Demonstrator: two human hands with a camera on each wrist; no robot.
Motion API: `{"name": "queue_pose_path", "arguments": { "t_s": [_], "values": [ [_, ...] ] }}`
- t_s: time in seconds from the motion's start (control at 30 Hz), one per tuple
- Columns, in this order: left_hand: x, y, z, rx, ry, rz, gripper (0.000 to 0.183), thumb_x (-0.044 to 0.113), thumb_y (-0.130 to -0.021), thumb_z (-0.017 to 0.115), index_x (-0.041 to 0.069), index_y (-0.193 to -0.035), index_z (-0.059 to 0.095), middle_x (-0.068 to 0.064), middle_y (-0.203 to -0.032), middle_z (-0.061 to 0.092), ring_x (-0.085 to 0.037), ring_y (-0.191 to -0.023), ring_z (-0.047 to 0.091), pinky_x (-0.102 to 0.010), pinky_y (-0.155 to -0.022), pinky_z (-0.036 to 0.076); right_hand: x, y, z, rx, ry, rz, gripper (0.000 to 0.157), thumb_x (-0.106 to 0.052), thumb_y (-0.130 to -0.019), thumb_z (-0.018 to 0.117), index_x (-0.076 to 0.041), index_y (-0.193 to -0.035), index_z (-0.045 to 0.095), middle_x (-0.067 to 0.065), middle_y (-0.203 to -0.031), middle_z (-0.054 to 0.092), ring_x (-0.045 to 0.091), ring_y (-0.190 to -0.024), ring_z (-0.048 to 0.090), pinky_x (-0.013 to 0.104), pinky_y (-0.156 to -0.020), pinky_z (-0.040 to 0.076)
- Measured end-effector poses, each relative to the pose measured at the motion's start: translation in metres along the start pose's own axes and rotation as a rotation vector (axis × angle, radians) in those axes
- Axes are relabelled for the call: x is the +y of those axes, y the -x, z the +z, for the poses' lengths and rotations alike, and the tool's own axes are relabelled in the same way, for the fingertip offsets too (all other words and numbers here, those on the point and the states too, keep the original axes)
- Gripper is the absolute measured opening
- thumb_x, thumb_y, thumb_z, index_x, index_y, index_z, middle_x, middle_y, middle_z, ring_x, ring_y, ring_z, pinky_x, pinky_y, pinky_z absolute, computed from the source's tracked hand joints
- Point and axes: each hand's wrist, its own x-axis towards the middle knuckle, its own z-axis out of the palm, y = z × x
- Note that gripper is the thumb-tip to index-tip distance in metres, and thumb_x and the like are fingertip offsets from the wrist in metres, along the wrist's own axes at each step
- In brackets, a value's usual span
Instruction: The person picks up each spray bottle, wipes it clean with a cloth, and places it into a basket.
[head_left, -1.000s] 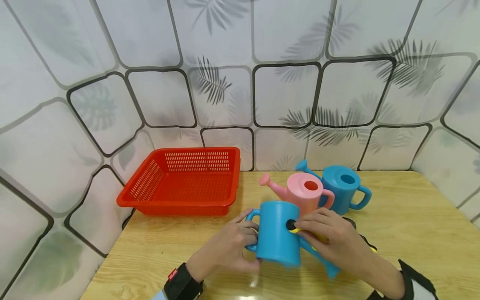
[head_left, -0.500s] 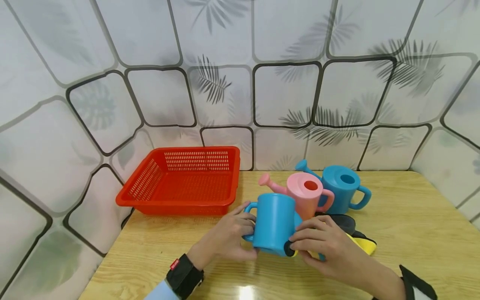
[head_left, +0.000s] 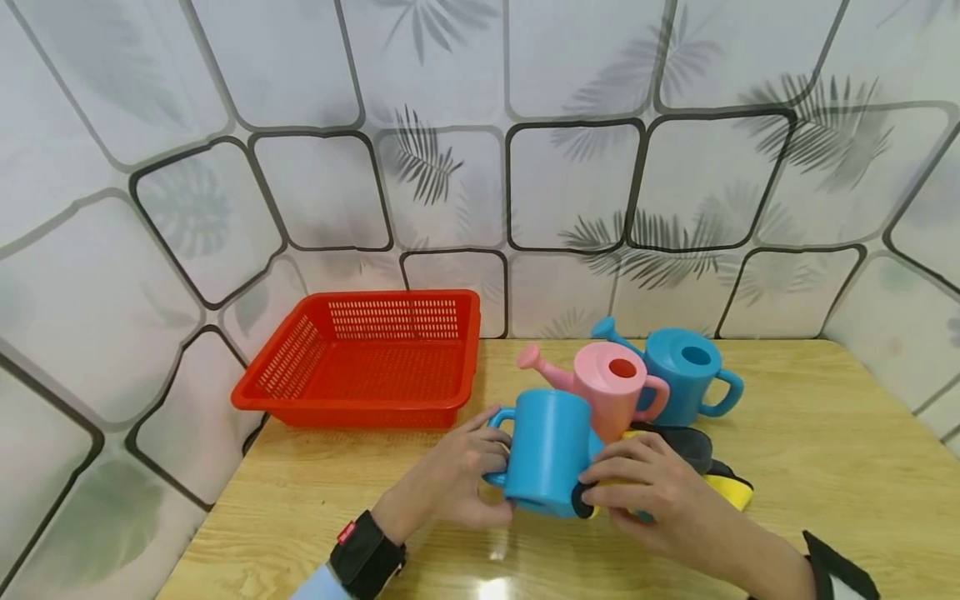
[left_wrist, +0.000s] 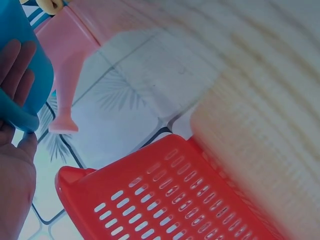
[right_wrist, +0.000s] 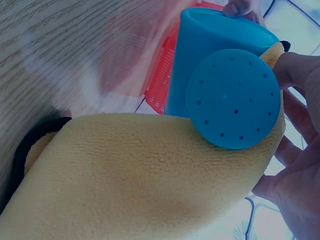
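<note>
A blue watering can (head_left: 547, 450) is tipped over near the middle of the table, flat base upward. My left hand (head_left: 461, 471) holds it by its handle; in the left wrist view, fingers lie along the can's side (left_wrist: 42, 80). With my right hand (head_left: 648, 492) I pinch a yellow cloth with a dark edge (right_wrist: 125, 165), its corner against the can's lower right side. The round sprinkler head (right_wrist: 235, 100) overlaps the cloth in the right wrist view. More yellow and dark grey cloth shows behind the right hand in the head view.
A pink watering can (head_left: 607, 383) stands just behind the held one, with another blue watering can (head_left: 678, 379) beside it. A red plastic basket (head_left: 360, 417) sits at the back left of the wooden table (head_left: 810, 467). A patterned wall covering (head_left: 450, 192) rises behind.
The can was turned, so its spout swung from the lower right to behind the right hand. The cloth corner slid down the can to its lower edge. The last half second shows little movement.
</note>
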Motion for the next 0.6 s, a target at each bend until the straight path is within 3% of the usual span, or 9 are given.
{"name": "queue_pose_path", "arguments": {
  "t_s": [0.4,0.6],
  "values": [
    [0.007,-0.004,-0.005,-0.027,-0.001,0.023,0.021,0.03,-0.067,0.07,0.013,-0.061,0.06,0.005,-0.062,0.065,-0.011,-0.092,0.059,-0.051,-0.113,0.03,0.006,-0.003,-0.007,0.037,0.108,-0.01,0.042,-0.033,-0.104,0.037,-0.017,-0.098,0.075,0.002,-0.1,0.07,0.019,-0.095,0.063,0.046,-0.07,0.053],
    [0.013,-0.004,-0.005,-0.031,0.004,0.032,0.021,0.03,-0.068,0.071,0.013,-0.061,0.061,0.005,-0.062,0.066,-0.01,-0.092,0.06,-0.047,-0.114,0.03,0.015,-0.004,-0.009,0.011,0.113,0.091,0.045,-0.036,-0.104,0.036,-0.012,-0.104,0.075,0.005,-0.102,0.068,0.019,-0.092,0.062,0.043,-0.067,0.058]
  ]
}}
